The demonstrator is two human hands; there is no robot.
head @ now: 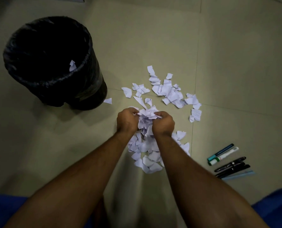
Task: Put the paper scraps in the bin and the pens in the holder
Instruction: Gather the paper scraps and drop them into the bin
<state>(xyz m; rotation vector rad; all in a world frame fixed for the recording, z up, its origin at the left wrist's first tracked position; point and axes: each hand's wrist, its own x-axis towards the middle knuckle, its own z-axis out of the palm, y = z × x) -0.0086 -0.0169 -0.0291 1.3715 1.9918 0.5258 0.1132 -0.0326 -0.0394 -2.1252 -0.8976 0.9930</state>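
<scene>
Left hand (126, 121) and right hand (164, 122) side by side over the floor (153, 38), fingers curled inward, together clutching a crumpled bunch of paper scraps (146, 116) between them. Directly beneath the wrists and forearms, a loose heap of torn scraps (147, 155) on the floor, some showing printed lines. To the right of that heap, well apart from the hands, a cluster of pens (230, 162) lying roughly parallel: a teal marker, a white marker with a green cap, several black pens, and a pale blue one at the near edge. Beyond the hands, a wider scatter of scraps (168, 91) spread across a tile joint, with one stray piece (108, 100) just beside the foot of the bin (95, 66). Farther left, the black bin lined with a dark bag, upright, one scrap in the bin (72, 65) lying against its inner wall near the rim. Pen holder not visible.
</scene>
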